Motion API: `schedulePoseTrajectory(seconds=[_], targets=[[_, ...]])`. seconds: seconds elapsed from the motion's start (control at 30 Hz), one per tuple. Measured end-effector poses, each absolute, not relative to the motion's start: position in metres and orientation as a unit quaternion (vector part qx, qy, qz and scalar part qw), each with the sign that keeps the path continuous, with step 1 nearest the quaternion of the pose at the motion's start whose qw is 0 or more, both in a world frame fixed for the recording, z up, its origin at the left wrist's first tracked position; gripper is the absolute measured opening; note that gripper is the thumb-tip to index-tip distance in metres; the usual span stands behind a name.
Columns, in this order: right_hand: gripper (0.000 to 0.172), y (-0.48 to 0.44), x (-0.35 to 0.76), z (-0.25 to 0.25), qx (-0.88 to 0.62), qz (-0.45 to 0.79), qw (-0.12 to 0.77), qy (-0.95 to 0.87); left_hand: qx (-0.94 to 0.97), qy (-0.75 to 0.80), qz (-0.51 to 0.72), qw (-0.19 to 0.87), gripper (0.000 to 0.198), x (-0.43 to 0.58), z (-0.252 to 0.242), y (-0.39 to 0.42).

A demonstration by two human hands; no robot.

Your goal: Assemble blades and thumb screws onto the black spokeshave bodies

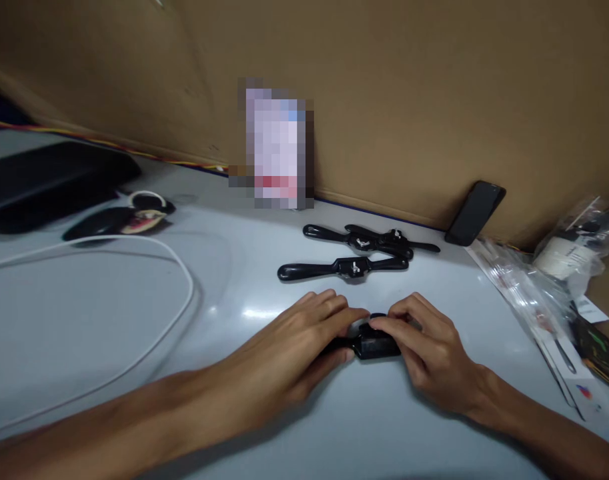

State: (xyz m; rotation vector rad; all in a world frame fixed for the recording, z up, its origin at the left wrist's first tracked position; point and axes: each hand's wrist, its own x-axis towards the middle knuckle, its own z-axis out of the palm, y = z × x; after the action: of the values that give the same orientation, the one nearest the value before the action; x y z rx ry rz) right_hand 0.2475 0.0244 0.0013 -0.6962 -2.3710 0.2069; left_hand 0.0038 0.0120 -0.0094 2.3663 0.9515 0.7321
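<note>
Head view: left hand (304,347) and right hand (427,350) both curl around a black spokeshave (377,347) (mostly hidden), its long axis crosswise between them, fingertips meeting over its middle, neither nearer.

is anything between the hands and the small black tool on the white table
Nothing visible: the left hand and right hand both hold the small black tool; two more black handled tools lie beyond, apart.

Tools (343,268) black, glossy; phone (474,213) black. Table (224,293) pale grey-blue, cable (174,267) white. Board (409,87) plain brown
</note>
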Motion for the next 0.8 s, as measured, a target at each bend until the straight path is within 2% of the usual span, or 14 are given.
schedulePoseTrajectory(seconds=[0.17,0.4,0.6,0.7,0.8], targets=[[0.035,0.0233,0.2469,-0.0012,-0.287,0.091,0.341,-0.89,0.863,0.343,0.272,0.253,0.023,0.0027,-0.0077,0.0119],[0.045,0.0223,0.2465,0.0031,-0.249,0.024,0.321,-0.914,0.867,0.348,0.264,0.241,0.026,0.0019,-0.0094,0.0104],[0.048,0.0215,0.2468,0.0043,-0.247,0.028,0.307,-0.919,0.864,0.339,0.285,0.239,0.029,0.0018,-0.0123,0.0118],[0.043,0.0183,0.2449,0.0057,-0.256,0.027,0.305,-0.917,0.868,0.336,0.282,0.233,0.025,0.0022,-0.0116,0.0117],[0.032,0.0156,0.2411,0.0083,-0.295,0.08,0.312,-0.899,0.868,0.337,0.278,0.236,0.021,0.0025,-0.0106,0.0116]])
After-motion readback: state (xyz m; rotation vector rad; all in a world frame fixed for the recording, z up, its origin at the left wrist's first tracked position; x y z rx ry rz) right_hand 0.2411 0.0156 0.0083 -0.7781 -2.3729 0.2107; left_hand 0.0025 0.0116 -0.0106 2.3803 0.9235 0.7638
